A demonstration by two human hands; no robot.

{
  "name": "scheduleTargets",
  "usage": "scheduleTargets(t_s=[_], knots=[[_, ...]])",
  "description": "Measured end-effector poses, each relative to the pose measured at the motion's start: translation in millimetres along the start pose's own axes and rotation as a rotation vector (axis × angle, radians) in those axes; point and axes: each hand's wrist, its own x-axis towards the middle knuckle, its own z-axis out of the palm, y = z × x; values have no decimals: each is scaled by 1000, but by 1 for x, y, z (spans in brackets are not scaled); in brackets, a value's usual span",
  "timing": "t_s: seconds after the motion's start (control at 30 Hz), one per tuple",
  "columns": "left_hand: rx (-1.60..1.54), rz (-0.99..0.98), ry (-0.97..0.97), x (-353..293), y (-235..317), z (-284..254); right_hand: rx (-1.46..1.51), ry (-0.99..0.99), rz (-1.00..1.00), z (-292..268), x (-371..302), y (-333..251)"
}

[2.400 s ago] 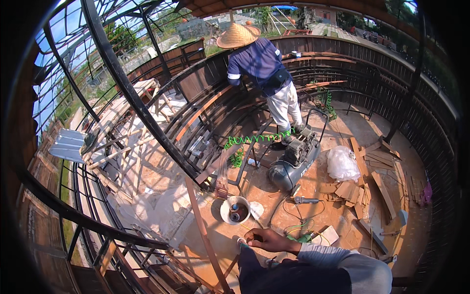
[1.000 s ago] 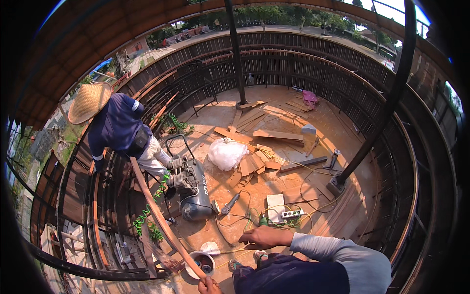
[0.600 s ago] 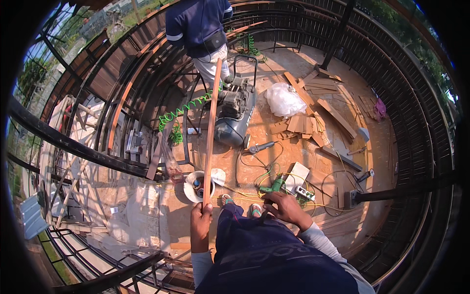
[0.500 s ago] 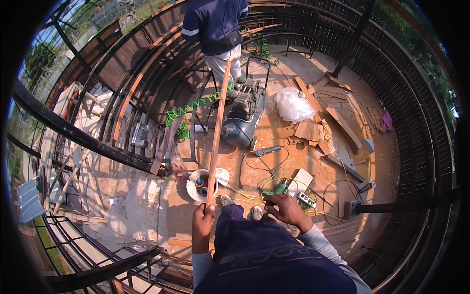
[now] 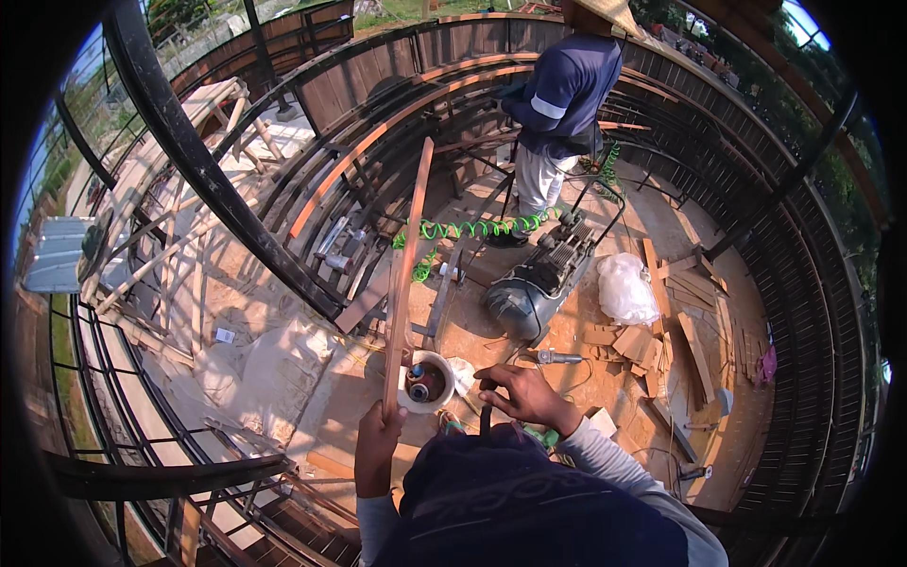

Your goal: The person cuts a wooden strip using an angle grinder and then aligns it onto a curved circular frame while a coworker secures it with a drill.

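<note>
co-worker's head (image 5: 605, 11) cut off by top edge, right hand (image 5: 524, 397) grip on dark handle partly hidden, white tub (image 5: 427, 382) contents too small to tell

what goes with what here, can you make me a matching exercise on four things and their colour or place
Things:
1. wooden strip
2. coiled hose
3. plastic bag
4. air compressor

Descriptions:
A. green, stretched across the floor
B. white, right of the compressor
C. held in the left hand
D. grey, beside the standing person's feet

Pairs: 1-C, 2-A, 3-B, 4-D
</note>
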Motion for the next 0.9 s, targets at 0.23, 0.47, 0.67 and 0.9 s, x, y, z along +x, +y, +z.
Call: scheduleTargets(t_s=[0.23, 0.47, 0.67, 0.9], knots=[[71, 18, 147, -14, -6, -30, 320, -259, 1, 71, 82, -4], [64, 4, 198, -14, -12, -20, 981, -580, 378, 138, 144, -25], [80, -92, 210, 13, 19, -23, 1224, -495, 543, 165, 200, 1], [496, -149, 178, 65, 42, -33, 1340, -208, 527, 91, 340, 76]])
